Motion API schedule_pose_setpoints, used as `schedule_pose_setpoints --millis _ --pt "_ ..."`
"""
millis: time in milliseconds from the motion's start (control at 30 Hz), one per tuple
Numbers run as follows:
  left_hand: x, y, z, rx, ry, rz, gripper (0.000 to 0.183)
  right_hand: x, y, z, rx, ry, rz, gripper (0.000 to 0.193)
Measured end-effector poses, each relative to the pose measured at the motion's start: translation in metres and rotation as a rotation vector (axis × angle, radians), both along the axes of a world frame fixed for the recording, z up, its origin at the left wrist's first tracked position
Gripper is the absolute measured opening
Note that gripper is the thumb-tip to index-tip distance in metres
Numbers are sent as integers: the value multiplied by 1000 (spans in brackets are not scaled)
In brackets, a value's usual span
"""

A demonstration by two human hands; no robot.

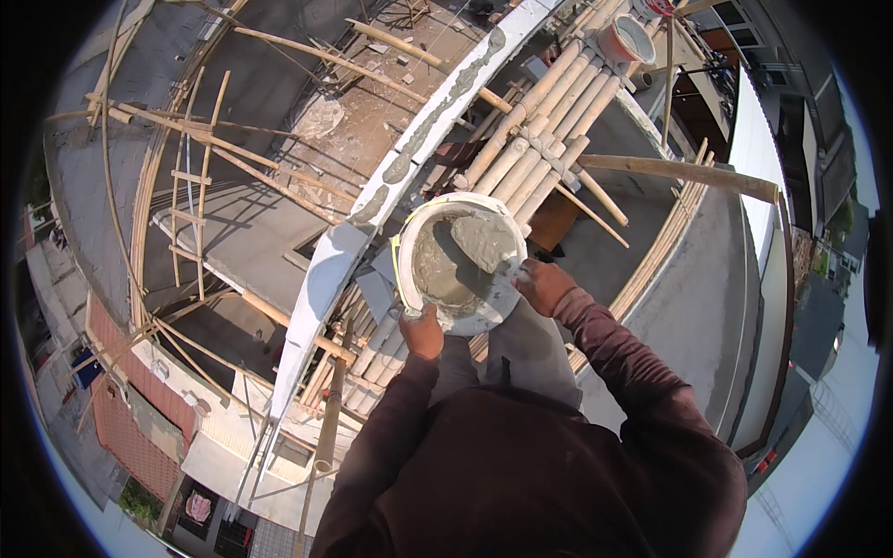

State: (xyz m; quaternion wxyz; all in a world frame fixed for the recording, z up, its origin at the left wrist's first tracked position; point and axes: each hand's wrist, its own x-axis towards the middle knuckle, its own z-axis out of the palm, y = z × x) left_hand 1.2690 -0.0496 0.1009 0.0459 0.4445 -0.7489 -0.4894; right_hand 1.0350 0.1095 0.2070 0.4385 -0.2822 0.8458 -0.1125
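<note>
A white bucket (406, 272) with wet grey mortar (437, 265) inside stands in front of my legs, its rim crusted. My left hand (423, 333) is closed on the bucket's near left rim. At the right rim, my right hand (546, 286) is closed round the handle of a trowel, mostly hidden by the fingers. The mortar-covered trowel blade (486, 244) reaches into the bucket from the right, a heap of mortar on it. Just left of the bucket runs a narrow white wall (326, 270), with patches of grey mortar (398, 167) along its top.
Tied bamboo poles (544, 139) form the scaffold platform under and beyond the bucket. A second bucket (628, 42) stands at its far end. One thick pole (679, 172) juts out to the right. Deep drops with bamboo framing (200, 186) lie left of the wall.
</note>
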Motion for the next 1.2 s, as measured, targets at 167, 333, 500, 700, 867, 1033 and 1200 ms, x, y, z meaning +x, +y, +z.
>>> schedule_pose_setpoints --millis 167,333,500,700,867,1033,1200 --pt "-61 0 54 271 29 191 18 -16 -32 -41 340 85 111 33" --pt "-105 -5 62 363 80 123 26 -41 10 -73 125 -169 -73 44" --pt "-127 -12 22 82 -34 -156 20 -90 50 -24 -108 -672 -493 41" --pt "-158 3 -8 298 -26 269 23 -165 37 -20 -479 -710 -625 32" --pt "-152 1 -10 554 -139 462 43 -254 -52 -66 -763 -806 -975 36" --pt "-161 9 17 435 -238 518 47 -335 -131 -140 -1033 -1140 -1309 46" --pt "-147 11 23 375 -331 359 29 -300 -142 -149 -864 -1425 -1197 46"
